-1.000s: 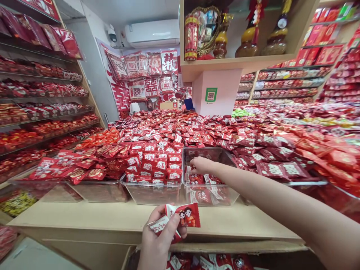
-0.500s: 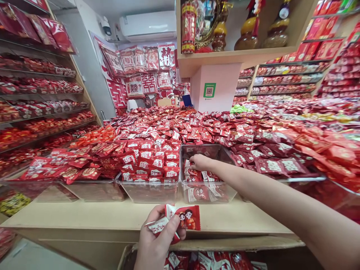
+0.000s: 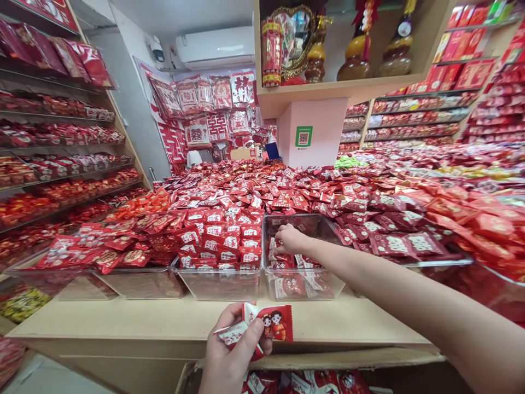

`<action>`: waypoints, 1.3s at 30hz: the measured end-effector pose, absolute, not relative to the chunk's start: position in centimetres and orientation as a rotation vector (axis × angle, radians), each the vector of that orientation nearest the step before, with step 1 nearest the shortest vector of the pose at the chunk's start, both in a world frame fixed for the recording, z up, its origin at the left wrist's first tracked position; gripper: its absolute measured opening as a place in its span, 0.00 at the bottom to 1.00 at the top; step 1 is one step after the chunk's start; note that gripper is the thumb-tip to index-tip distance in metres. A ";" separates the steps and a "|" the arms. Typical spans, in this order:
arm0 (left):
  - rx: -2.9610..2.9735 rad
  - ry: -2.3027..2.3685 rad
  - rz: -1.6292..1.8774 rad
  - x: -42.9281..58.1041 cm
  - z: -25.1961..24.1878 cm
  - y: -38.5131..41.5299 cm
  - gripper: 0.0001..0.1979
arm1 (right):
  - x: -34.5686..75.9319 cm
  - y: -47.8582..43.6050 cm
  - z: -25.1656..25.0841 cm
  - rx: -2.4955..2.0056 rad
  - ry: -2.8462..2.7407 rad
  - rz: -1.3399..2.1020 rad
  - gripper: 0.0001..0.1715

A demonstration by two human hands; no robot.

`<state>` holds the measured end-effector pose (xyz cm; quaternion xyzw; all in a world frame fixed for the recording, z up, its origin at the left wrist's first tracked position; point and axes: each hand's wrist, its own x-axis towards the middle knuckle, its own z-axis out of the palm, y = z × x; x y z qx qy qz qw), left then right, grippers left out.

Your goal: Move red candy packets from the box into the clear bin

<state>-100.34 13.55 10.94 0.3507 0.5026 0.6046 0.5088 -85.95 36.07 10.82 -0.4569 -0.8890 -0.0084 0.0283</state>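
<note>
Low in front, my left hand (image 3: 232, 350) is closed around a few small wrapped sweets (image 3: 279, 324), red and white, the top one printed with a cartoon couple. The thumb presses them against the fingers. My right hand (image 3: 292, 239) reaches into a clear plastic bin (image 3: 304, 269), its fingers bent down at the packets along the left side. Whatever is between those fingers is hidden. Similar couple-printed sweets (image 3: 289, 285) show through the bin's front wall, in its lower part. My left hand is outside the bin, in front of the counter's edge.
Left of the bin stands another clear bin (image 3: 219, 284) heaped with red packets. Maroon packets (image 3: 404, 243) lie to the right. An open cardboard box (image 3: 348, 358) with more sweets sits below the wooden counter (image 3: 123, 320). A shelf unit (image 3: 311, 94) overhangs the back.
The view has tipped up slightly, so the counter sits a little lower. My right hand's fingers have shifted slightly over the packets in the bin. My left hand keeps its hold on the sweets.
</note>
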 end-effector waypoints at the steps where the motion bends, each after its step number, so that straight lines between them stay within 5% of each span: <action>1: 0.853 1.203 1.459 -100.3 11.0 13.5 0.15 | -86.0 36.1 10.8 -1.412 -2.755 -0.008 0.25; 14: 0.871 1.181 1.428 -100.5 10.9 13.6 0.15 | -85.9 35.8 11.5 -1.263 -2.737 0.135 0.20; 26: 0.869 1.190 1.422 -100.2 11.3 13.6 0.14 | -85.8 35.1 11.7 -1.187 -2.956 0.616 0.13; 39: 0.875 1.196 1.441 -100.1 11.3 13.5 0.12 | -85.1 35.4 12.3 -1.309 -2.991 0.625 0.18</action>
